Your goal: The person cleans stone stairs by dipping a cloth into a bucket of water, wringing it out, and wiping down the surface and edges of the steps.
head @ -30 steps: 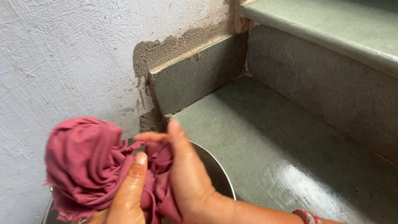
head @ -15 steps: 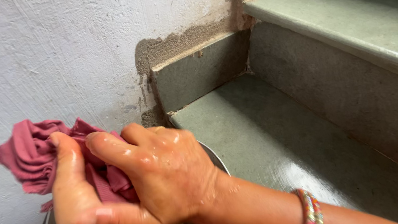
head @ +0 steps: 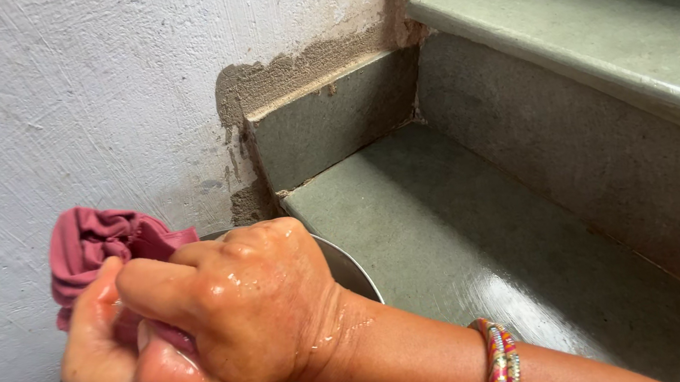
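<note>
I'm squeezing the red cloth [head: 95,238] with both hands: right hand [head: 242,307] fingers clenched over it, left hand [head: 112,374] gripping beneath, above the metal bucket [head: 350,272].

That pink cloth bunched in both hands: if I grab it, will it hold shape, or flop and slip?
The pink cloth is crumpled into soft folds, so it likely flops and sags once released. The right hand glistens wet, so the cloth is probably soaked, heavy for its size and may drip. Ribbed fabric should grip rather than slip.
</note>
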